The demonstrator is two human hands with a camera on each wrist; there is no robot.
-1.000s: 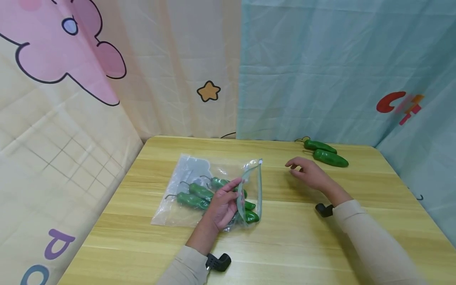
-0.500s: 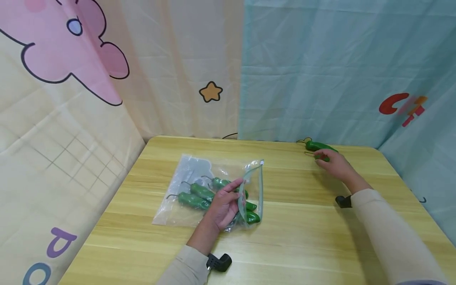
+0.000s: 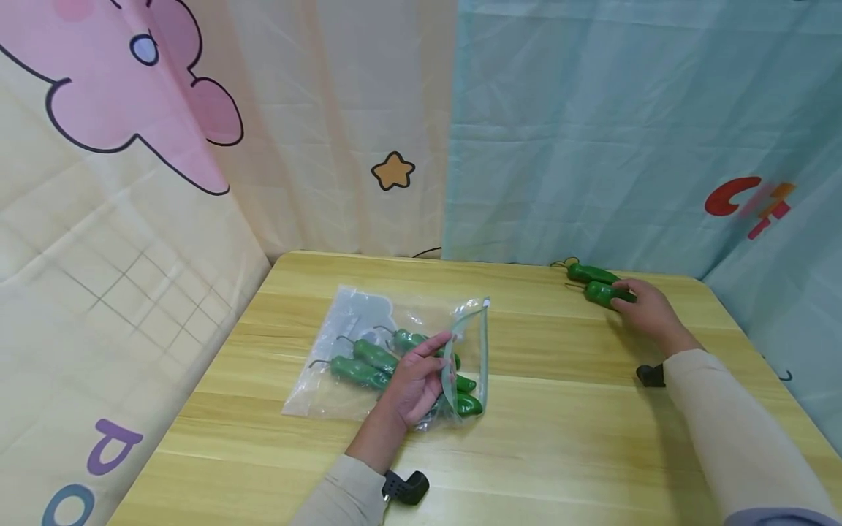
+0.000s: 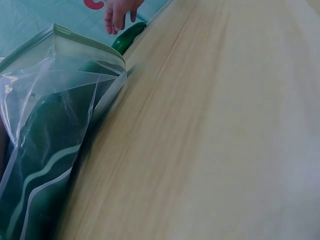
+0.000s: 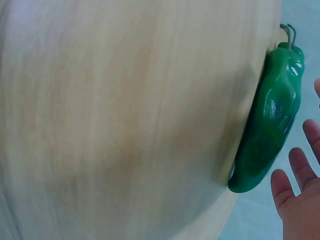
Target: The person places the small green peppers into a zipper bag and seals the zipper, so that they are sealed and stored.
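Bag (image 3: 421, 310): clear, lying on the left part of the table (image 3: 546, 438); its mouth gapes to the right.
Bag peppers (image 3: 358, 371): three green ones show inside, side by side, stems to the left, tips near the mouth.
Left hand (image 3: 414, 383): lies over the near side of the bag; its fingers hold the edge of the mouth, and part of the peppers is hidden under it.
Right hand (image 3: 647, 310): reaches over the tip end of the near pepper (image 3: 600, 294). The right wrist view shows the fingers spread and loose, so it grips nothing. I cannot tell if it touches.
Near pepper: green, lying on the table at the back right.
Far pepper (image 3: 588, 273): green, just behind the near pepper, by the back edge.
Sleeves (image 3: 730, 431): pale, one on each arm.
Cloth (image 3: 559, 146): hangs behind the table, cream on the left and blue on the right, with a small orange star (image 3: 393, 171).
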